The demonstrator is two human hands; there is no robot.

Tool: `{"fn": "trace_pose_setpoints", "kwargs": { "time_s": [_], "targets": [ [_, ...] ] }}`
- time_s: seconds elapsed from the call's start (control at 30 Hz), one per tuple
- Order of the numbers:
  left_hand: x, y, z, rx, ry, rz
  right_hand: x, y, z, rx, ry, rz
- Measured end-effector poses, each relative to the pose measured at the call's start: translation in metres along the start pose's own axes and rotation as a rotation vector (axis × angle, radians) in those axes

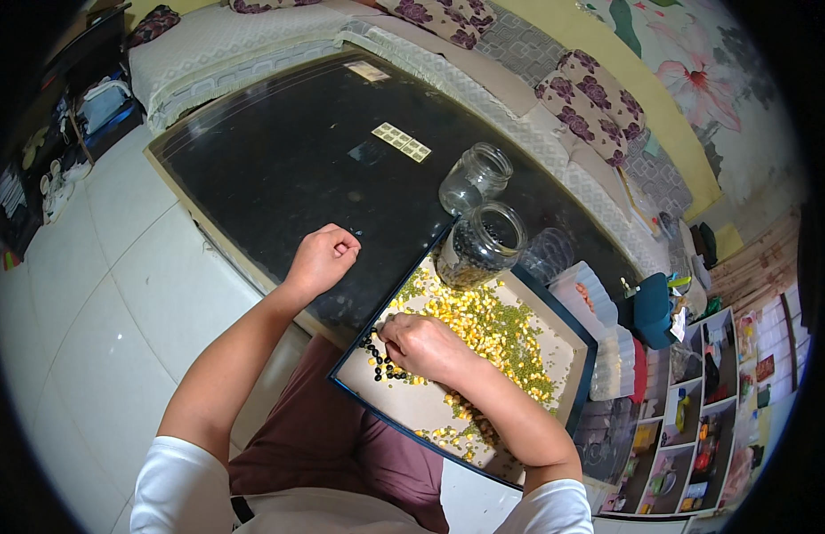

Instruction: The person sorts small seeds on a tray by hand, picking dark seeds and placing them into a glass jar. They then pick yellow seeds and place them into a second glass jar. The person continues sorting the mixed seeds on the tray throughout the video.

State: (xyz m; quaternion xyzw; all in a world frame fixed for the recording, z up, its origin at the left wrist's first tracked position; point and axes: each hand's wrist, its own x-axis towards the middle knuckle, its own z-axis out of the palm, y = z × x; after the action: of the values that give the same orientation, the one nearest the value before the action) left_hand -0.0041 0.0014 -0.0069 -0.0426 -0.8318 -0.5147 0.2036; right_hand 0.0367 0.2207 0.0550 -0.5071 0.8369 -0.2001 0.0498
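In the shallow dark-blue cardboard box [583, 370] lie yellow corn kernels [446, 306] mixed with green mung beans [519, 325]. My right hand [422, 344] reaches down into it, fingertips at a small group of black beans [384, 371] by the left corner; what they pinch is hidden. Over the black tabletop, left of the box, my left hand [327, 257] is curled closed, and nothing shows in it. A glass jar [482, 247] with dark contents stands upright at the box's far corner. Behind that is a clear glass jar [471, 179].
A clear plastic container [549, 253] lies beyond the box, near white scalloped trays [583, 294]. A sticker strip [401, 142] lies on the black table [272, 167]. Sofas [519, 87] border its far side; a shelf unit [696, 414] stands at right.
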Motion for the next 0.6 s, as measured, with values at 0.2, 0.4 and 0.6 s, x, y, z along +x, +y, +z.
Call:
{"fn": "trace_pose_setpoints", "kwargs": {
  "time_s": [0.2,0.4,0.6],
  "targets": [
    [0.000,0.003,0.001,-0.029,-0.006,-0.024,-0.004,0.003,-0.027,0.063,0.183,0.085],
    [-0.001,0.004,-0.002,0.006,0.002,-0.023,0.004,0.024,-0.111,-0.042,0.725,0.248],
    [0.000,0.002,0.000,-0.021,-0.004,0.001,0.005,0.027,-0.123,-0.188,0.728,0.261]
  ]
}}
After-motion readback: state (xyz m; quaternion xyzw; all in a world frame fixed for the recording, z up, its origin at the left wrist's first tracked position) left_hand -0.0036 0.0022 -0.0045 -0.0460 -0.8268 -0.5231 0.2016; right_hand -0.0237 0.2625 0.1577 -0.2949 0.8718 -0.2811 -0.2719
